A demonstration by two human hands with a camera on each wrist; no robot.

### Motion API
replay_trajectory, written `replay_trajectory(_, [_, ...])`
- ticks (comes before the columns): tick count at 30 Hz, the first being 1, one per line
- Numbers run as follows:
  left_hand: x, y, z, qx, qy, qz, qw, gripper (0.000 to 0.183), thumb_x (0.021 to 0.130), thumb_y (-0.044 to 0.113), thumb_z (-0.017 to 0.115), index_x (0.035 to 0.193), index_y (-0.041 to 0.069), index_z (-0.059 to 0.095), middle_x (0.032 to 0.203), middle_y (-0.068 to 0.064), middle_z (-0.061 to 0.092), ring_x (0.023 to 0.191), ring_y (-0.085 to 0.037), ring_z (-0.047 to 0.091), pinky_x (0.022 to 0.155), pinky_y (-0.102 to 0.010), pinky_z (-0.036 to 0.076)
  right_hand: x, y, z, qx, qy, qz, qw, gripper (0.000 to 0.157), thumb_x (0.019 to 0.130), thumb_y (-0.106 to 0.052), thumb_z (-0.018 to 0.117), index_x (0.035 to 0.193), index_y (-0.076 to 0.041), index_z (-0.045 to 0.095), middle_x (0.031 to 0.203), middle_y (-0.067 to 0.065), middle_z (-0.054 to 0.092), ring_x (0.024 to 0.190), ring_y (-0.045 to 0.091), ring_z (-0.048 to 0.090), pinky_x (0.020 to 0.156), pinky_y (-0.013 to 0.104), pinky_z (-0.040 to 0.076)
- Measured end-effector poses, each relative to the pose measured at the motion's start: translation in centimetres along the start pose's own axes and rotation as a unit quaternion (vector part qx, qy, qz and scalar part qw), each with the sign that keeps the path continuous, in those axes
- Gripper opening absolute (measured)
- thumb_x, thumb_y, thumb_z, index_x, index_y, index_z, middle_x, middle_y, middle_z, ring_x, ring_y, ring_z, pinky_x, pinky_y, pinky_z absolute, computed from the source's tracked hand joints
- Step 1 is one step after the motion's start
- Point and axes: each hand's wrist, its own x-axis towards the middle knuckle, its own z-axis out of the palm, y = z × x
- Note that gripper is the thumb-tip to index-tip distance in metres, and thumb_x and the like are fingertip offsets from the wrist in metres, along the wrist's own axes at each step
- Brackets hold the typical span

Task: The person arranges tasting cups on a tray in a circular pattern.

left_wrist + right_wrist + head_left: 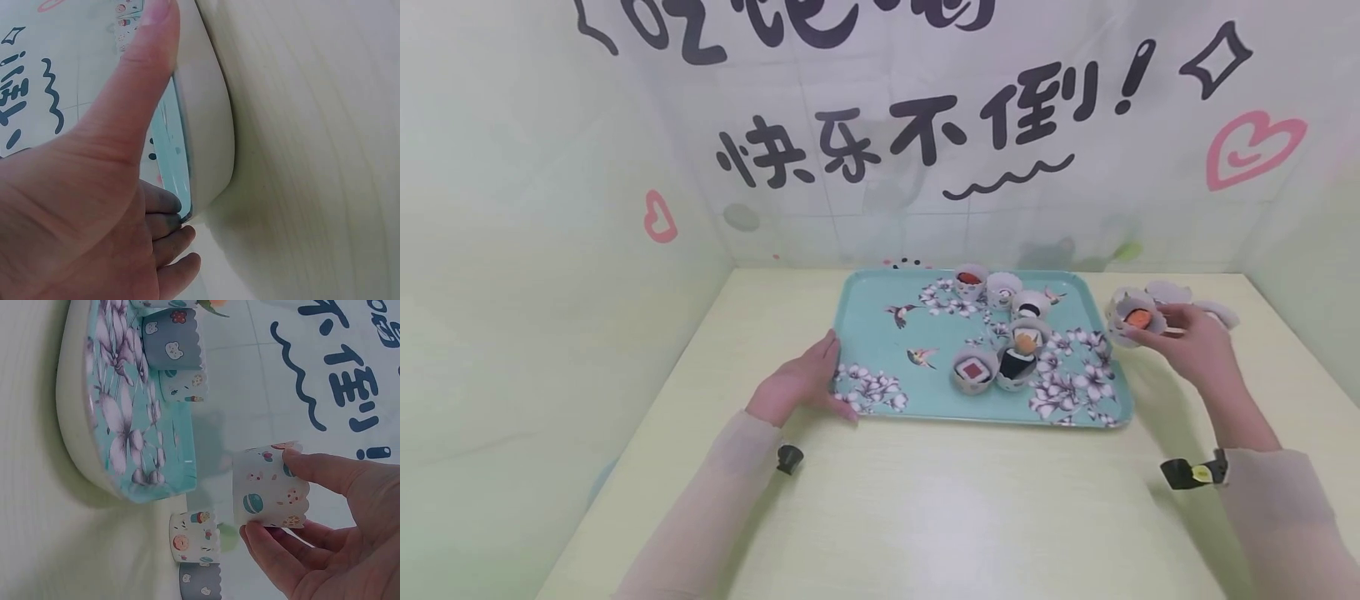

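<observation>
My right hand pinches a scalloped paper cup between thumb and fingertips, above the table to the right of the tray. An orange-topped sushi piece shows inside that cup in the head view. My left hand rests against the near left corner of the turquoise floral tray. Its thumb lies along the tray's near side, its fingers along the left side. On the tray's right half stand several paper cups with toy-like sushi, among them a red-centred piece and a black-wrapped one.
Beyond the right hand, more paper cups stand on the pale table; a white patterned cup and a grey cup show in the right wrist view. A lettered wall sheet hangs behind the table.
</observation>
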Motion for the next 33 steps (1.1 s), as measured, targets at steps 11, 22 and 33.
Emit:
replay_trajectory(11, [0.0,0.2,-0.2,-0.001,-0.002,0.005,1.0,0.141,0.064,0.063,0.083,0.158,-0.005,0.002,0.167,-0.023,-0.005,0.156,-0.038,0.007,0.126,-0.049,0.024,0.0,-2.6,1.0,0.013,-0.021,-0.009,1.0,0.08,0.095,-0.044,0.065,0.144,0.012,0.037,0.141,0.038,0.043,0.126,0.053,0.047,0.093,0.06,0.05])
replay_trajectory(22, [0.0,0.3,-0.2,0.004,-0.007,0.01,0.9999,0.14,0.065,0.063,0.082,0.157,-0.006,0.003,0.167,-0.024,-0.004,0.155,-0.039,0.007,0.126,-0.049,0.023,0.2,-4.8,2.4,0.011,-0.041,-0.028,0.999,0.075,0.094,-0.043,0.066,0.143,0.008,0.041,0.14,0.035,0.047,0.125,0.051,0.049,0.1,0.063,0.048])
replay_trajectory(33, [-0.3,0.6,-0.7,0.006,-0.005,0.01,0.9999,0.138,0.066,0.061,0.084,0.157,-0.008,0.004,0.166,-0.026,-0.002,0.154,-0.041,0.01,0.124,-0.052,0.025,0.6,-7.2,4.1,0.018,-0.069,-0.035,0.997,0.072,0.094,-0.036,0.068,0.144,0.007,0.04,0.143,0.032,0.047,0.127,0.047,0.05,0.101,0.059,0.051])
